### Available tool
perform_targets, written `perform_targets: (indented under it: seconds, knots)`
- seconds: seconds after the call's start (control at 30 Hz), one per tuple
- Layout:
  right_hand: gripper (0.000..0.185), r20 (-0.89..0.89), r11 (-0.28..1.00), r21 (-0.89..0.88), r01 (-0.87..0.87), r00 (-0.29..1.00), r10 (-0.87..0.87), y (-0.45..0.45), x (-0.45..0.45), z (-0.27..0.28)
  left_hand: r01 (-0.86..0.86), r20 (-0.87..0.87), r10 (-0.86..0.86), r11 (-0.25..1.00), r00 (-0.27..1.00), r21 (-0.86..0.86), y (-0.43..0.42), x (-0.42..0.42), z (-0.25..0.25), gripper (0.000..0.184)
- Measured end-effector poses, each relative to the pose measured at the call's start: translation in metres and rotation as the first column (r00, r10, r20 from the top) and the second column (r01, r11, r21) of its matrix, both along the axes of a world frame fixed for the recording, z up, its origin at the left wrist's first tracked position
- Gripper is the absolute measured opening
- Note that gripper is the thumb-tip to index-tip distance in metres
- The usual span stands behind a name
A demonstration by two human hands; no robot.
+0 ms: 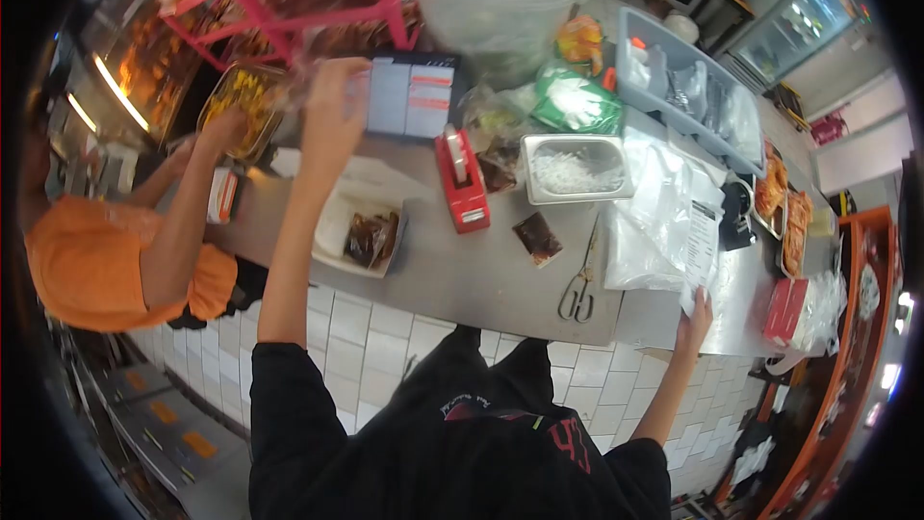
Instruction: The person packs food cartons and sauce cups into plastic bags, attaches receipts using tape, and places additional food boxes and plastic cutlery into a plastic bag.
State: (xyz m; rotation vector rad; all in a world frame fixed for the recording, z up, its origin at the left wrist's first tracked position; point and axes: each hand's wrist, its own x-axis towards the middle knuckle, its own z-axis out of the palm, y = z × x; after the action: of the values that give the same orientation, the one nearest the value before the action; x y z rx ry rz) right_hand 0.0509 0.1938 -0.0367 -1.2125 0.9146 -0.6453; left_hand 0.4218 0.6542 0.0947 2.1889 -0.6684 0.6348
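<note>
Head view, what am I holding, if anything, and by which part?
Your right hand holds the printed slip by its bottom end. Your left hand is too blurred to tell.

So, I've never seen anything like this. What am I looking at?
No robot here: a camera on a person's head looks down at their bare hands, giving this one picture. The left hand, blurred, is raised by a tablet; I can't tell whether it holds anything. The right hand holds the end of a printed slip. On the metal counter lie scissors, a dark packet, a red device and a steel pan of white pieces. The person in orange is someone else.
</note>
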Motion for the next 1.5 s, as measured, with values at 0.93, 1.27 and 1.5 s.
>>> perform_targets:
  seconds: [0.93,1.27,1.5]
  knots:
    - [0.054,-0.701,0.883,-0.457,-0.108,0.654,-0.284,0.095,-0.175,-0.047,0.352,-0.063,-0.351,0.876,0.934,0.331,-0.147,0.257,0.025,0.019]
    - [0.052,-0.628,0.879,-0.414,-0.237,0.773,-0.088,0.073,-0.140,-0.037,0.193,-0.178,-0.087,0.616,0.980,0.764,-0.156,0.251,0.006,0.079]
    - [0.050,-0.748,0.924,-0.378,-0.056,0.607,-0.269,0.134,-0.261,-0.063,0.499,-0.537,0.140,0.235,0.832,0.834,-0.174,0.312,-0.042,0.055]
